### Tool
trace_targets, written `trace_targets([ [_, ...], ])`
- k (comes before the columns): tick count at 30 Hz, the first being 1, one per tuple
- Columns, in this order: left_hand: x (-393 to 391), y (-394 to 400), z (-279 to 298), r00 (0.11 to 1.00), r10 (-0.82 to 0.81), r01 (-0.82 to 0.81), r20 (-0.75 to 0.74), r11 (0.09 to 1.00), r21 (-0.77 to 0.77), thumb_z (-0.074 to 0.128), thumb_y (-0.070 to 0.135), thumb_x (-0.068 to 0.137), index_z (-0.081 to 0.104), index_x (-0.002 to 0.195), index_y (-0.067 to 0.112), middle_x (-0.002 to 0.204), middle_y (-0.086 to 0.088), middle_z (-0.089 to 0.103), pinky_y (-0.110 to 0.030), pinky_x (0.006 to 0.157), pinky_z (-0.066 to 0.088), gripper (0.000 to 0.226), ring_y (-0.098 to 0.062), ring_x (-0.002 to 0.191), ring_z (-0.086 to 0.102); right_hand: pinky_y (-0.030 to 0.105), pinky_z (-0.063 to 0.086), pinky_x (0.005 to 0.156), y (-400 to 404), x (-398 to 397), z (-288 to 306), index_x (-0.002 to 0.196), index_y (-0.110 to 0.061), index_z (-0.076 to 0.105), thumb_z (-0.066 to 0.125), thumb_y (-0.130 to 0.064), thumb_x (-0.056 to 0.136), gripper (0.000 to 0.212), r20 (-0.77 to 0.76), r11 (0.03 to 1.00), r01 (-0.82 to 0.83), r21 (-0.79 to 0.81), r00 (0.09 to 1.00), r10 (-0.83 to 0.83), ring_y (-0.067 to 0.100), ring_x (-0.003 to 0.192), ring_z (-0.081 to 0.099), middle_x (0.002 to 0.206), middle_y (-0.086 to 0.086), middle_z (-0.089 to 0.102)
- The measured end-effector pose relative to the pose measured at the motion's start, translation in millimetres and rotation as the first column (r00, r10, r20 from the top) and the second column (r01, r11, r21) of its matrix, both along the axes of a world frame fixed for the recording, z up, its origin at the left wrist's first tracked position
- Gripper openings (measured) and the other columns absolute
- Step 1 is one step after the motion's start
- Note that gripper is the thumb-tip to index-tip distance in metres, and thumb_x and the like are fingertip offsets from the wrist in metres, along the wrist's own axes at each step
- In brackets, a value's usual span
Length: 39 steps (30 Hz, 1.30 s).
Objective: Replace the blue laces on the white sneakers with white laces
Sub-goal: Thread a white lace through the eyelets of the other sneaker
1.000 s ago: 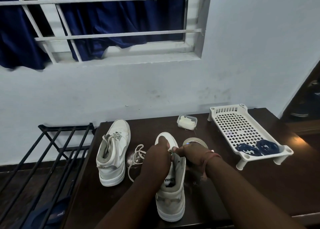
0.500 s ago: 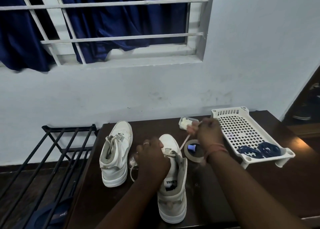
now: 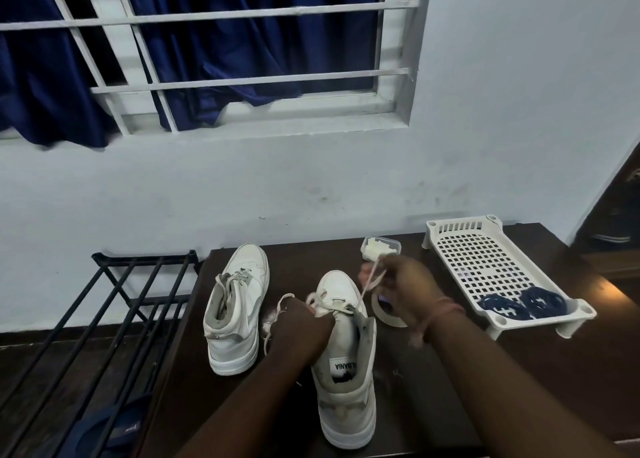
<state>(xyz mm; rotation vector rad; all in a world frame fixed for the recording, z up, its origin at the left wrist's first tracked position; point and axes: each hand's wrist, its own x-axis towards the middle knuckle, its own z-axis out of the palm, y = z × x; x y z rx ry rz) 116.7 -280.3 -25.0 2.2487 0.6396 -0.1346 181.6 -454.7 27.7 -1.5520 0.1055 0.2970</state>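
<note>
Head camera: your left forearm reached in from the lower middle, and your left hand [image 3: 304, 322] sat curled at the left side of the near sneaker [image 3: 346, 371], its fingers closed on the white lace [image 3: 313, 300] by the front eyelets. Slack from that lace looped down onto the table [image 3: 519, 381] just left of the hand. Your right arm came in from the lower right, wrist raised above the shoe's toe, a thread band round it. Your right hand [image 3: 403, 284] was blurred, but its fingers were bunched and pinching the other end of the lace, which ran taut from the eyelets up to that hand. The near sneaker stood upright on the dark table with its toe pointing toward the wall and its tongue open. The second sneaker [image 3: 239, 305] stood just left of it, already threaded with a pale lace. A roll of tape [image 3: 388, 314] lay under your right wrist. The blue laces [image 3: 523, 305] lay coiled at the near end of the white perforated tray [image 3: 485, 260], well apart from both shoes. A small clear box [image 3: 379, 248] sat near the wall.
</note>
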Motion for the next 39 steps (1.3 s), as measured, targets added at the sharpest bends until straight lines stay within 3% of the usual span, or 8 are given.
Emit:
trace_targets([
  [3, 0.5, -0.1, 1.1, 1.000, 0.016, -0.016, -0.013, 0.999, -0.028, 0.053, 0.064, 0.055, 0.051, 0.112, 0.017, 0.117, -0.001, 0.061, -0.038, 0.098, 0.045, 0.074, -0.027, 0.114, 0.058, 0.026, 0.036, 0.044, -13.9, 5.8, 18.6, 0.066, -0.015, 0.043, 0.039, -0.015, 0.090, 0.024, -0.152, 0.893, 0.259, 0.367, 0.964, -0.217, 0.018, 0.047, 0.039, 0.063, 0.009, 0.049],
  [5, 0.5, -1.9, 2.8, 1.000, 0.008, -0.009, -0.013, 0.997, -0.080, 0.055, 0.063, 0.055, 0.050, 0.111, 0.015, 0.115, 0.001, 0.060, -0.038, 0.098, 0.046, 0.074, -0.026, 0.111, 0.060, 0.035, 0.043, 0.053, -22.7, 6.6, 13.6, 0.066, -0.016, 0.047, 0.045, -0.024, 0.093, 0.028, 0.022, 0.941, 0.060, -0.332, 0.998, -0.056, 0.018, 0.051, 0.041, 0.063, 0.006, 0.050],
  [8, 0.7, -3.4, 2.9, 1.000, -0.006, 0.006, 0.000, 0.996, -0.090, 0.057, 0.059, 0.062, 0.050, 0.106, 0.016, 0.112, -0.002, 0.062, -0.039, 0.098, 0.047, 0.062, -0.027, 0.108, 0.060, 0.029, 0.047, 0.072, -15.7, -7.3, -3.9, 0.094, -0.009, 0.069, 0.052, -0.042, 0.093, 0.037, -0.231, 0.421, -0.377, -0.825, 0.905, 0.358, 0.025, 0.077, 0.059, 0.091, 0.013, 0.066],
  [13, 0.0, -0.2, -4.6, 1.000, -0.013, 0.014, 0.018, 1.000, -0.028, 0.060, 0.051, 0.081, 0.052, 0.095, 0.026, 0.107, -0.001, 0.062, -0.035, 0.093, 0.044, 0.030, -0.024, 0.106, 0.058, 0.026, 0.042, 0.060, -21.4, 3.9, 10.6, 0.083, -0.008, 0.069, 0.071, -0.043, 0.080, 0.035, -0.093, 0.749, -0.068, -0.659, 0.996, 0.008, 0.023, 0.074, 0.061, 0.080, 0.008, 0.065],
  [16, 0.9, 3.2, -8.4, 1.000, -0.011, 0.010, 0.028, 1.000, 0.012, 0.059, 0.039, 0.085, 0.052, 0.087, 0.031, 0.104, 0.003, 0.062, -0.033, 0.090, 0.043, 0.011, -0.023, 0.103, 0.057, 0.029, 0.042, 0.069, -49.3, 11.6, 17.9, 0.079, -0.010, 0.071, 0.069, -0.046, 0.077, 0.036, 0.171, 0.528, 0.241, -0.814, 0.969, -0.178, 0.029, 0.087, 0.064, 0.090, 0.012, 0.067],
  [27, 2.1, 0.2, 1.7, 0.995, -0.090, 0.088, 0.041, 0.995, 0.041, 0.054, 0.037, 0.086, 0.054, 0.080, 0.020, 0.082, 0.003, 0.063, -0.031, 0.071, 0.039, 0.018, -0.022, 0.089, 0.063, 0.026, 0.053, 0.084, -15.0, -0.2, -25.2, 0.080, -0.026, 0.075, 0.072, -0.028, 0.080, 0.004, -0.071, 0.482, -0.318, -0.816, 0.884, 0.463, 0.015, 0.088, 0.068, 0.085, -0.004, 0.071],
  [35, 8.3, 13.6, 15.4, 0.980, -0.173, 0.156, -0.096, 0.974, -0.167, 0.044, 0.020, 0.101, 0.064, 0.121, 0.006, 0.123, -0.023, 0.059, -0.033, 0.084, 0.044, 0.032, -0.036, 0.114, 0.060, 0.036, 0.054, 0.083, -10.7, 2.9, -32.4, 0.072, -0.017, 0.067, 0.055, -0.036, 0.076, 0.022, -0.095, 0.437, -0.293, -0.850, 0.902, 0.420, 0.024, 0.086, 0.064, 0.085, 0.004, 0.068],
  [39, 12.7, 29.8, 4.5, 0.966, -0.191, 0.111, -0.176, 0.916, -0.387, 0.060, 0.066, 0.074, 0.077, 0.106, 0.020, 0.112, -0.004, 0.075, -0.042, 0.100, 0.053, 0.059, -0.023, 0.103, 0.071, 0.036, 0.050, 0.084, -0.6, -2.7, -22.2, 0.087, -0.021, 0.059, 0.048, -0.029, 0.089, 0.014, -0.184, 0.444, -0.374, -0.814, 0.891, 0.415, 0.023, 0.086, 0.057, 0.091, 0.003, 0.060],
])
